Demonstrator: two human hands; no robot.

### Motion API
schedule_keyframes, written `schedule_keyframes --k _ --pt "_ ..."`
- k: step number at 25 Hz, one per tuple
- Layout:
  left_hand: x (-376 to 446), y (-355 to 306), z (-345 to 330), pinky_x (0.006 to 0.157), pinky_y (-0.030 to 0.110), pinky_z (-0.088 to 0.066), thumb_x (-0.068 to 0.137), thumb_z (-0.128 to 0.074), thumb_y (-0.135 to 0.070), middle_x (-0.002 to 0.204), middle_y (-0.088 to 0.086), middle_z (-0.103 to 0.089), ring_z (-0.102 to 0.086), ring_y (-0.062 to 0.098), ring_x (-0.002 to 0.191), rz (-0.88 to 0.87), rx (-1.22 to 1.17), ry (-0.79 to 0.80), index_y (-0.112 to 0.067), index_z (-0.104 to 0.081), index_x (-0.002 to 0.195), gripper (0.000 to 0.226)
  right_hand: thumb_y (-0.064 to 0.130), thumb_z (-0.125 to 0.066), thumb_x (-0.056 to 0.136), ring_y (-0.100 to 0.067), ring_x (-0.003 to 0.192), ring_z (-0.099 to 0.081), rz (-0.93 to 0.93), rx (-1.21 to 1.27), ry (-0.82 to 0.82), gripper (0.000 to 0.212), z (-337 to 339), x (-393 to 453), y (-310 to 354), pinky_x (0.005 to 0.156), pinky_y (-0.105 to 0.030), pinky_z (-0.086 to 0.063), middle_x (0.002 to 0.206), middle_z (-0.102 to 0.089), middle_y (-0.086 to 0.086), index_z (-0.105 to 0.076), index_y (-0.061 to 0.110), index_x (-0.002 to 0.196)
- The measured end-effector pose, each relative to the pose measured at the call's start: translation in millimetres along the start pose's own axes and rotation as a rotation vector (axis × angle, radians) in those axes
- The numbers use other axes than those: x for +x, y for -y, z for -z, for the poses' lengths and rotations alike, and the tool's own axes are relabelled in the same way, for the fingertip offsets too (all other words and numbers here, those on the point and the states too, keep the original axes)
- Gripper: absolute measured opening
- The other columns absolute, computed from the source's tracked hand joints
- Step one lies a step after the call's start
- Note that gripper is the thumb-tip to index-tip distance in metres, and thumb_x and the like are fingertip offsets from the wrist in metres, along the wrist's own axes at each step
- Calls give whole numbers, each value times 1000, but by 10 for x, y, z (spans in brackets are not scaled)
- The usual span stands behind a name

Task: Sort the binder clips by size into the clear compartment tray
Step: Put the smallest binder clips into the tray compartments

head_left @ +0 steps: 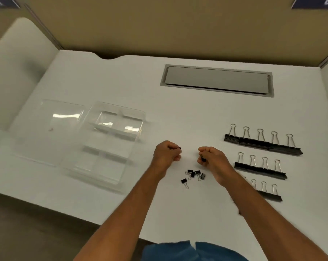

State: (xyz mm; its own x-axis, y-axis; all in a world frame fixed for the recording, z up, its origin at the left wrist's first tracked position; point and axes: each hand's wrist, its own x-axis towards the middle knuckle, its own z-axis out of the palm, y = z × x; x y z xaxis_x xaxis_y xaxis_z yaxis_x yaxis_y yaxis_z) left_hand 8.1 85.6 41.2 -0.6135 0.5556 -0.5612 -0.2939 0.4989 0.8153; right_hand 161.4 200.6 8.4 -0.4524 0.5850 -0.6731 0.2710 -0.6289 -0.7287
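Several small binder clips (194,176) loose on the white desk (178,113), nearest. Just beyond, left hand (167,153) and right hand (209,155) apart, each curled on a small black clip. Farther right, three rows of larger clips (262,141). Far left, clear compartment tray (103,146), seemingly empty. Likely gathering smallest; next, carry left, drop into one compartment.

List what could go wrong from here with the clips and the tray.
1. Both hands, left and right, pinch tiny clips; one could slip and drop back onto the loose pile.
2. The tray is clear and glares, so its dividers are hard to see: a clip may land in the wrong compartment.
3. The right forearm lies over the nearest row and could knock it.
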Motion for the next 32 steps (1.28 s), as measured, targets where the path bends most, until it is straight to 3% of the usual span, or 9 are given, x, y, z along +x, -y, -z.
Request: schedule_keyframes --k 5,9,12,15,20,23,26,32 --pt "-48 -207 502 70 26 -59 88 -63 -1 87 12 -71 -68 19 71 -95 -42 -68 -5 -69 101 15 -1 -63 92 -22 85 -66 20 -106 130 19 -523 31 222 92 -36 -57 94 -65 -11 -68 4 110" --pt "132 -317 1012 82 35 -60 89 -63 -5 87 5 -72 -72 20 77 -132 72 -216 -11 -72 97 14 3 -67 89 -26 89 -73 170 -410 189 15 -1196 11 536 90 -36 -60 90 -74 -8 -72 11 100" --pt "297 -478 1392 82 28 -58 90 -62 -4 91 3 -73 -70 18 81 -199 272 -280 -11 -72 98 15 5 -67 87 -19 83 -74 311 -607 140 14 -1689 36 738 84 -33 -61 86 -75 -1 -73 18 90" --pt "488 -580 1689 77 14 -49 90 -60 -2 98 1 -72 -64 12 87 -319 526 -263 -11 -72 97 16 6 -65 87 -13 80 -69 468 -829 117 14 -2098 54 863 74 -25 -55 84 -71 5 -71 19 87" --pt "892 -540 1847 81 33 -54 89 -54 2 98 6 -70 -64 21 91 -427 822 -154 -10 -71 99 23 -1 -57 88 -19 90 -66 642 -1139 5 23 -2480 317 879 80 -31 -54 102 -70 -5 -74 10 99" --pt "1047 -533 1900 84 33 -51 89 -54 2 103 9 -67 -63 25 97 -484 924 -96 -9 -69 104 24 -2 -52 90 -24 97 -63 674 -1303 -52 28 -2607 453 850 85 -34 -52 112 -64 -9 -71 9 108" --pt "1017 -534 1939 86 34 -47 91 -54 -1 111 12 -63 -60 27 102 -529 950 -53 -9 -65 113 26 4 -46 94 -25 95 -61 669 -1365 -69 26 -2698 476 771 75 -31 -45 110 -59 -7 -65 8 111" --pt "792 -272 2257 90 39 -48 92 -63 -27 124 8 -63 -59 28 111 -736 1012 -205 -14 -64 120 30 5 -47 95 -28 99 -59 706 -1489 8 23 -2854 508 628 77 -32 -44 112 -59 -9 -62 9 112"
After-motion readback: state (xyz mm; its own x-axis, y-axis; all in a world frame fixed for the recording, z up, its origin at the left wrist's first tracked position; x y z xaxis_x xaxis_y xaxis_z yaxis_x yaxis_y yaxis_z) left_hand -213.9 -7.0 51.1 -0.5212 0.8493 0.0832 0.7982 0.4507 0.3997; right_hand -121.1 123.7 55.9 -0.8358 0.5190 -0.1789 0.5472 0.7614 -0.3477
